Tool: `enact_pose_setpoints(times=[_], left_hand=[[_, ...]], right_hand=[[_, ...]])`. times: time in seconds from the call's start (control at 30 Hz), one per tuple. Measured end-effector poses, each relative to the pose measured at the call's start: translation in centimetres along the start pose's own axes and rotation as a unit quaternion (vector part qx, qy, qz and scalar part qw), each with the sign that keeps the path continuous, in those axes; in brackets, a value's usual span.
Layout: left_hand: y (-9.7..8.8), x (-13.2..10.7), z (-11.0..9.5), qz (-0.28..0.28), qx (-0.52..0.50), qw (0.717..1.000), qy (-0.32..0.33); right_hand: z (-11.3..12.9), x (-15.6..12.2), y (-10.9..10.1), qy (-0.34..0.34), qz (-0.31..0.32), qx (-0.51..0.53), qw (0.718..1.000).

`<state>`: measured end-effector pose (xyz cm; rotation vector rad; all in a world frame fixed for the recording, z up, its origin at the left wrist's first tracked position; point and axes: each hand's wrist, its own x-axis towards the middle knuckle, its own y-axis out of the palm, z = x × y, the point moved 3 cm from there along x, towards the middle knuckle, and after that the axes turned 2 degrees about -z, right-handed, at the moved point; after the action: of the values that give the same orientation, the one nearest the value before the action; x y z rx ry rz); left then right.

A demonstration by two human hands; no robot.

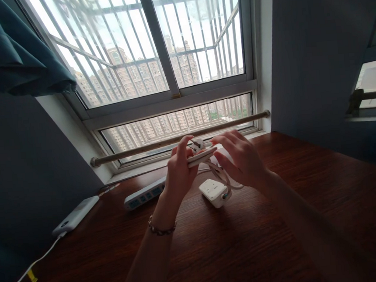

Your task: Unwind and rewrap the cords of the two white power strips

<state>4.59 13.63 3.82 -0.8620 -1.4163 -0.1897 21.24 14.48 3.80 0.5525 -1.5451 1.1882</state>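
My left hand [180, 168], with a bracelet at the wrist, is closed around a folded bundle of white power cord [202, 157]. A plug [197, 145] with metal prongs shows just above that hand's fingers. My right hand [238, 156] is at the bundle's other end, its thumb and fingertips bent around the cord. From the bundle, loops hang down to a small white socket block [213, 192], which appears tilted on or just above the table; its exact contact is unclear.
On the brown wooden table [249, 241], a white power strip [146, 193] lies behind my left hand. A white power bank-like device [76, 215] with a cable is at the left. A metal rail [181, 138] crosses the window beyond. A blue curtain [16, 55] hangs upper left.
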Motion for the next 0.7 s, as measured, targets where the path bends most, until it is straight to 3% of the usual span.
enact_pose_setpoints(times=[0.1, 0.27, 0.37, 0.43, 0.5, 0.57, 0.7], left_hand=[[-0.3, 0.0, 0.5, -0.026, 0.018, 0.995, -0.093], [-0.7, 0.4, 0.8, -0.061, 0.024, 0.98, -0.188], [-0.9, 0.5, 1.4, -0.077, 0.018, 0.968, -0.237], [-0.7, 0.5, 2.2, -0.055, -0.026, 0.958, -0.282], [-0.2, 0.4, 3.1, 0.0, -0.127, 0.932, -0.339], [0.5, 0.2, 3.8, 0.063, -0.247, 0.887, -0.386], [1.6, 0.0, 4.4, 0.135, -0.411, 0.802, -0.412]], right_hand=[[1.8, 0.2, -0.4, 0.0, -0.052, -0.046, 0.998], [2.8, 0.0, 0.2, 0.012, 0.079, -0.134, 0.988], [2.2, -0.1, 0.6, 0.001, 0.079, -0.125, 0.989], [1.6, -0.1, 0.7, 0.008, 0.086, -0.132, 0.987], [1.1, 0.0, 0.4, 0.028, 0.119, -0.109, 0.986], [0.7, 0.2, -0.1, 0.025, 0.158, -0.051, 0.986], [-0.1, 0.3, -1.2, -0.017, 0.177, 0.036, 0.983]])
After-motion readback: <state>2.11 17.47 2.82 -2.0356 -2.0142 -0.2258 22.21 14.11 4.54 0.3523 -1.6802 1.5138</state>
